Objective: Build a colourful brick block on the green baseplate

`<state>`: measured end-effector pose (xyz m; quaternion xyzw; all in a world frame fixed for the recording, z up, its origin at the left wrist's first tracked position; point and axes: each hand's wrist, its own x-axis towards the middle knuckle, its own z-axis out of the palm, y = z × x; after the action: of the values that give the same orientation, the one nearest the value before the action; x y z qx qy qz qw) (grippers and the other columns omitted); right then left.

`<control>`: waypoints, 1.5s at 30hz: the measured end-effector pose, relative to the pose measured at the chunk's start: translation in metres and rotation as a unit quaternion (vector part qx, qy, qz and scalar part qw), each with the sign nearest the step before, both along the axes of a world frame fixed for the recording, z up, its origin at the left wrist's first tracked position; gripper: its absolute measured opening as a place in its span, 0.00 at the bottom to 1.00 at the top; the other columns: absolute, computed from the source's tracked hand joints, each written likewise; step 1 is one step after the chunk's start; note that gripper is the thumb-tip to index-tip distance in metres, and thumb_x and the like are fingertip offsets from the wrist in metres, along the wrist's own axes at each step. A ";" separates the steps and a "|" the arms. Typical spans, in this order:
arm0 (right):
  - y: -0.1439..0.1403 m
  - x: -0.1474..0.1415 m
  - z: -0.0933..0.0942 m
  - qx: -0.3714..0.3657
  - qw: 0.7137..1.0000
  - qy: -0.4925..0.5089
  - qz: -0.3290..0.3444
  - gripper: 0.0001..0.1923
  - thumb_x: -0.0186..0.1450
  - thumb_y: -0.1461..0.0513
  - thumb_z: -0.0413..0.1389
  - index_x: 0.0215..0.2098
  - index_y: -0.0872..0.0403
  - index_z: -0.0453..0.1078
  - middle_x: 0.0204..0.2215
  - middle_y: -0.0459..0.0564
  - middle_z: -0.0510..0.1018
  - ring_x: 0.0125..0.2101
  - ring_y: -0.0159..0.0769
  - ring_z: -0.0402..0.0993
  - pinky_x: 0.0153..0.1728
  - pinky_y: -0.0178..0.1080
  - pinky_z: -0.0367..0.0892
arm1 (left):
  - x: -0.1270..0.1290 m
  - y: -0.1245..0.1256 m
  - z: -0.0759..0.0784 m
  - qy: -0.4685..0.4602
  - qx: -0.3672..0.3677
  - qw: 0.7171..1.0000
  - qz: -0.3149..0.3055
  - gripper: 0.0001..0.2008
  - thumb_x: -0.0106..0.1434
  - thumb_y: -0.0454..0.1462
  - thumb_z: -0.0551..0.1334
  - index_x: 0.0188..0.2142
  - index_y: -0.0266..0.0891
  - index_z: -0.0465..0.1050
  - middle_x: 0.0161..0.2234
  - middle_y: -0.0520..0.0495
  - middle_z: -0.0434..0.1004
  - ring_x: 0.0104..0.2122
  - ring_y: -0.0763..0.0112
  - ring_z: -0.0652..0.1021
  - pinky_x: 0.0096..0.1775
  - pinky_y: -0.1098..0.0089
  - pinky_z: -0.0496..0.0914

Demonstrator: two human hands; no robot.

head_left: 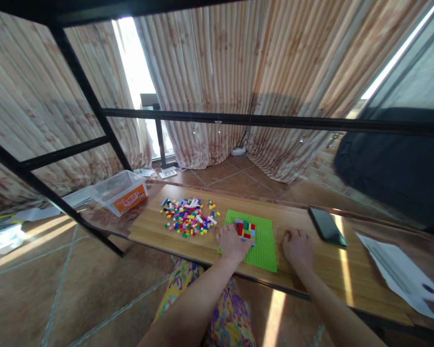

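Observation:
A green baseplate (262, 241) lies on the wooden board, with a small cluster of red, blue and green bricks (245, 227) built near its left side. My left hand (231, 242) rests on the plate's left edge, fingers curled right beside that cluster; whether it holds a brick is hidden. My right hand (298, 246) lies on the wood just right of the plate, fingers curled under, with nothing visible in it. A loose pile of small coloured bricks (190, 217) is spread on the board left of the plate.
A clear plastic tub with an orange label (121, 193) stands at the far left. A black phone (327, 225) lies right of the plate, white paper sheets (401, 274) farther right. Black frame bars (275, 120) cross in front of curtains. The board's near edge (173, 246) overhangs my lap.

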<state>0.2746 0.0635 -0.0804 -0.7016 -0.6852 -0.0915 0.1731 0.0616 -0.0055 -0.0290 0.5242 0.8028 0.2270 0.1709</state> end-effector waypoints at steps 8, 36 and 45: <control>0.005 0.004 -0.005 -0.007 1.000 0.015 0.002 0.16 0.65 0.62 0.45 0.43 0.56 0.73 0.42 0.58 0.75 0.41 0.45 0.66 0.41 0.44 0.57 | -0.013 0.013 -0.006 -0.035 -0.006 0.995 -0.096 0.36 0.44 0.52 0.68 0.51 0.40 0.66 0.50 0.40 0.71 0.53 0.52 0.69 0.55 0.55 0.60; 0.003 0.014 -0.008 0.053 0.964 0.259 -0.002 0.16 0.59 0.55 0.49 0.27 0.55 0.75 0.30 0.54 0.77 0.32 0.39 0.69 0.36 0.40 0.62 | -0.062 -0.006 -0.004 0.038 0.080 0.933 -0.348 0.33 0.60 0.38 0.59 0.64 0.38 0.53 0.64 0.39 0.57 0.63 0.58 0.60 0.62 0.58 0.56; 0.004 0.016 -0.010 0.045 0.977 0.208 0.002 0.16 0.60 0.56 0.48 0.30 0.55 0.75 0.31 0.54 0.77 0.31 0.39 0.69 0.35 0.40 0.62 | -0.030 -0.007 -0.011 0.152 0.053 0.944 -0.288 0.31 0.67 0.51 0.50 0.66 0.42 0.51 0.60 0.38 0.64 0.56 0.52 0.66 0.54 0.50 0.62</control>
<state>0.2904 0.0676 -0.0906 -0.6953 -0.6311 0.0258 0.3429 0.0319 -0.0130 -0.0397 0.7694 0.6211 0.1282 0.0762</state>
